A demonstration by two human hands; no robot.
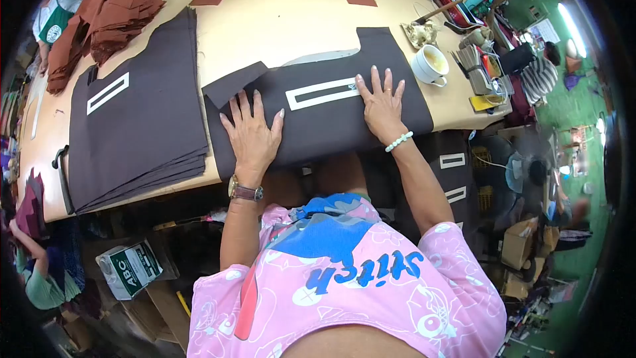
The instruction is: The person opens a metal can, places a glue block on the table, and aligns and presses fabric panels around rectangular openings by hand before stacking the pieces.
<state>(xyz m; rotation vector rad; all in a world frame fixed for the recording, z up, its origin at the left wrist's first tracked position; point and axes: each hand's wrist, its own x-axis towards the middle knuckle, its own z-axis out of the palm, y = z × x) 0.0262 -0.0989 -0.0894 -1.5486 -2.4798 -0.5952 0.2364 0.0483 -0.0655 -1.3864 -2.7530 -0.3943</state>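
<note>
A dark fabric panel [311,129] lies in front of me, its near edge hanging over the table's edge. On it sits a white rectangular frame-shaped piece [311,98] with a dark slot in its middle. My left hand [253,134] rests flat on the panel, fingers spread, just below a folded-over dark flap [236,83]. My right hand [382,109] is also flat and spread, its index fingertip at the right end of the white piece. To the left is a stack of dark panels [142,136], the top one bearing a similar white piece [108,93].
Rust-brown fabric pieces [122,16] are heaped at the back left. A white mug [430,65] stands right of the panel, near a small gold-coloured ornament [420,33] and a cluttered organizer [480,69]. More dark panels [452,159] hang below the table at right. Other people work nearby.
</note>
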